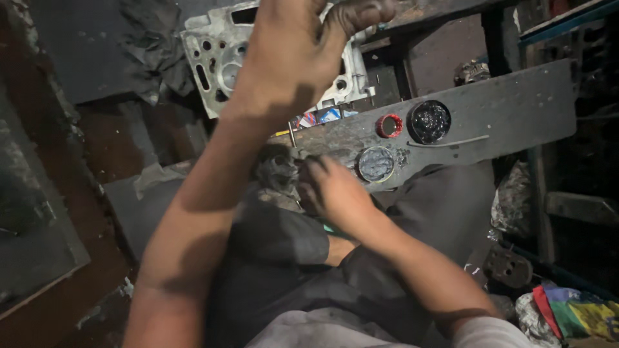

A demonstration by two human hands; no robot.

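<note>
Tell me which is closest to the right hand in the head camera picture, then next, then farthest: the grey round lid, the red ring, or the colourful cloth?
From the right hand:
1. Grey round lid, just beside it on the plank.
2. Red ring, a bit higher on the plank.
3. Colourful cloth, far off in the bottom right corner.

Beyond the raised left hand [293, 55] with its grease-blackened fingertips lay a pale silver-grey engine head [219, 61], while past the right hand [332, 193] sat a red ring [389, 125], a glossy black tin [429, 122], and a grey lid [376, 164].
</note>
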